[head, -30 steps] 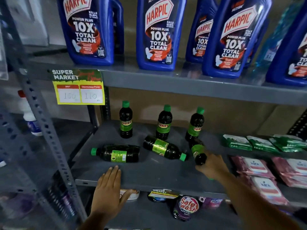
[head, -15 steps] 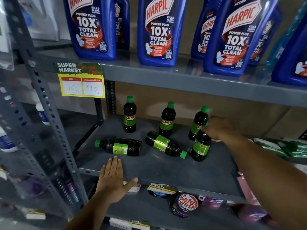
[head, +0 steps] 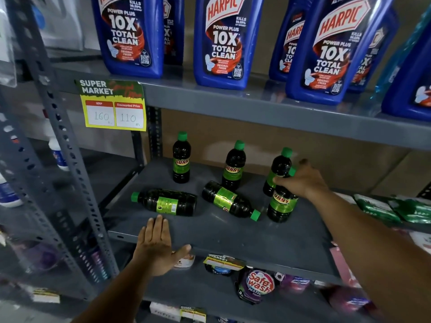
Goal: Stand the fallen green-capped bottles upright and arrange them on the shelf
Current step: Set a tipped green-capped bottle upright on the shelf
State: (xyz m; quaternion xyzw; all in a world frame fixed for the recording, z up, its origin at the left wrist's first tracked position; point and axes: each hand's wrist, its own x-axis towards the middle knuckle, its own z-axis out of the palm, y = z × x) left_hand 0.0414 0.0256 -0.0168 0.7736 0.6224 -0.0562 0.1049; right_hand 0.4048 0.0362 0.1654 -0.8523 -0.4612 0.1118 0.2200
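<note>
Head view: right hand (head: 303, 180) has just tipped fourth bottle (head: 282, 201) upright, fingers wrapped round its neck, beside back-row bottle (head: 277, 171). Left hand (head: 155, 245) flat on shelf (head: 233, 238) edge, fingers together (thumb out). Two bottles (head: 168, 202) (head: 229, 200) lying flat, next in line.

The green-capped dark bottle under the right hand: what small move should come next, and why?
Probably let go of it: this green-capped dark bottle already stands upright on the grey metal shelf, the right hand gripping its neck, while two lie fallen.
</note>
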